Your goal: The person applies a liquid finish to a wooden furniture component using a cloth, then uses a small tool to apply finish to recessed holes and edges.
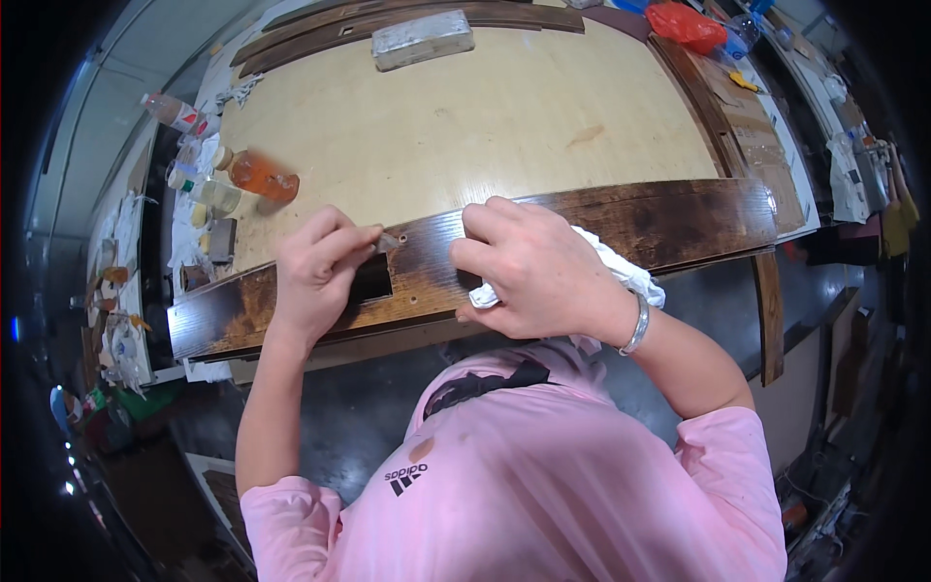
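Observation:
A long, dark brown stained wooden board lies across the near side of the table, with a rectangular cutout left of its middle and small round holes beside it. Above that cutout, my left hand is closed in a pinch on a small greyish piece, too small to name, held close to a hole. My right hand rests at the board just right of the cutout, fingers curled round a white cloth. Part of the cloth is hidden under the palm and trails out toward the wrist.
Plastic bottles, one with orange liquid, lie at the table's left. A tape-wrapped block sits at the far side near more dark boards. Another board runs along the right, near a red plastic bag and a yellow tool.

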The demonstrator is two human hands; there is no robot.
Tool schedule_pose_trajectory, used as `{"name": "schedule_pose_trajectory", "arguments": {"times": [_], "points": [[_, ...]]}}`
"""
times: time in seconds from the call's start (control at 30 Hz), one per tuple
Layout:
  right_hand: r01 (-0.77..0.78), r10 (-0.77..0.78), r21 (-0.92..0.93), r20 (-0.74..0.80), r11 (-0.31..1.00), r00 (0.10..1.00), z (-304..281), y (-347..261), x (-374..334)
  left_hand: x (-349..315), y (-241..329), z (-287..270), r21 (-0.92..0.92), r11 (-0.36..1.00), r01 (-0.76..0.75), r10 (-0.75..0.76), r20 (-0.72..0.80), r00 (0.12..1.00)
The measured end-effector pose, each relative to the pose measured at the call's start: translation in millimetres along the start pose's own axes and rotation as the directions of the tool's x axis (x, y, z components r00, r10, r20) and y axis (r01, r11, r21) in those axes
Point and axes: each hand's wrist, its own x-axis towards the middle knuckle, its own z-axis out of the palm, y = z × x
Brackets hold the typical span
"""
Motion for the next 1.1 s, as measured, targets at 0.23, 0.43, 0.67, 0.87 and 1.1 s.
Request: {"name": "schedule_pose_trajectory", "arguments": {"times": [0.23,0.43,0.67,0.87,1.1], "points": [[-0.014,0.014,0.013,0.023,1.000,1.000,-5,-3,3,-10,-24,-30,0.051,0.988,0.149,-0.147,-0.040,0.988],[-0.018,0.018,0.003,0.050,1.000,0.999,-8,-4,3,-39,-32,-58,0.193,0.977,0.096,-0.088,-0.050,0.995],[-0.040,0.040,0.004,0.099,0.999,0.994,-9,-5,4,-49,-24,-65,0.232,0.938,0.256,-0.234,-0.122,0.965],[-0.032,0.032,-0.004,0.072,0.999,0.997,-8,-7,7,-50,-22,-53,0.352,0.893,0.280,-0.189,-0.272,0.944],[-0.039,0.040,-0.021,0.074,0.999,0.996,-9,-5,3,-46,-26,-64,0.504,0.778,0.376,-0.207,-0.359,0.910]]}}
